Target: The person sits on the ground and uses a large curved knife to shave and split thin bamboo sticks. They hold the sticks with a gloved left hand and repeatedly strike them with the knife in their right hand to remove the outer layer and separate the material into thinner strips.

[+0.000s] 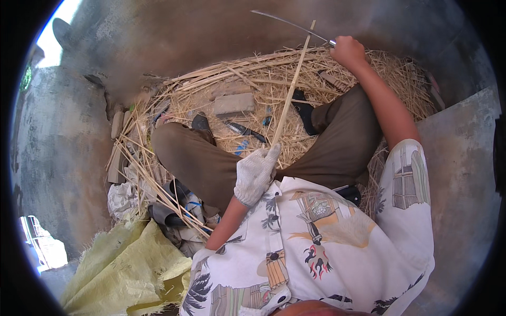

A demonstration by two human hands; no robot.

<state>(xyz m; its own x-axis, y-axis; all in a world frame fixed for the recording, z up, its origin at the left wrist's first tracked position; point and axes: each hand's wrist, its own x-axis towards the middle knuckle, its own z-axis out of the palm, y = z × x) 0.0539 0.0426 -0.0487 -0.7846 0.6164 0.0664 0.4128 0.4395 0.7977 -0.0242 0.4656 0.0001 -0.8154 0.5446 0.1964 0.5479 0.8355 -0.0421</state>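
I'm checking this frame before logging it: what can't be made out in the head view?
- Left hand: its glove hides the fingers' grip on the bamboo strip.
- Right hand: closed over the knife handle, so the handle cannot be seen.
- Feet: mostly buried in straw.
- Small dark tool between the legs: too small to identify.
- Upper-left opening: overexposed, no detail.
- Lower body: covered by the patterned shirt.

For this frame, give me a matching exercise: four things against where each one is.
Things:
1. left hand
2. right hand
3. brick
4. yellow sack

Places:
A. flat on the straw between the knees
B. gloved, gripping the lower end of the bamboo strip
C. crumpled at lower left
D. bare, holding the long blade at the top

Pairs: 1-B, 2-D, 3-A, 4-C
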